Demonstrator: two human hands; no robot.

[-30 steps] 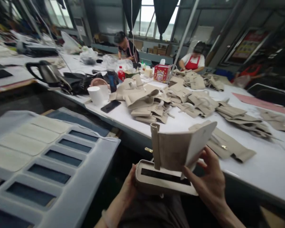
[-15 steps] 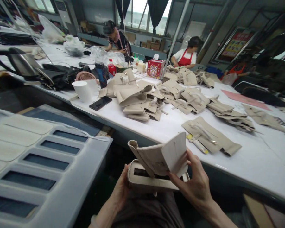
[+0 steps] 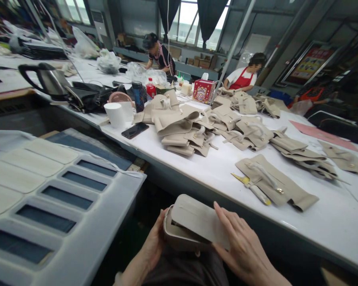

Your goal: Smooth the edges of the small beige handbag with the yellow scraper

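Observation:
A beige leather bag part (image 3: 193, 223) rests over my lap, its flap folded flat on top of its rounded base. My left hand (image 3: 154, 243) grips the left end of that base with the fingers curled round it. My right hand (image 3: 241, 246) lies on the flap's right side, fingers stretched out and pressing it down. Ahead on the white table (image 3: 220, 167) lies a flat beige piece with a strap (image 3: 274, 183), and beside it a yellow-handled tool (image 3: 252, 187).
A grey tray with rectangular slots (image 3: 62, 198) sits at my left, some slots filled with beige panels. Heaps of beige pieces (image 3: 197, 127), a phone (image 3: 135, 130), white cups (image 3: 115, 114) and a kettle (image 3: 49, 81) are on the table. Two people work at the far end.
The upright flap has been folded down flat onto the base. My right hand went from holding the flap's edge to lying flat on it.

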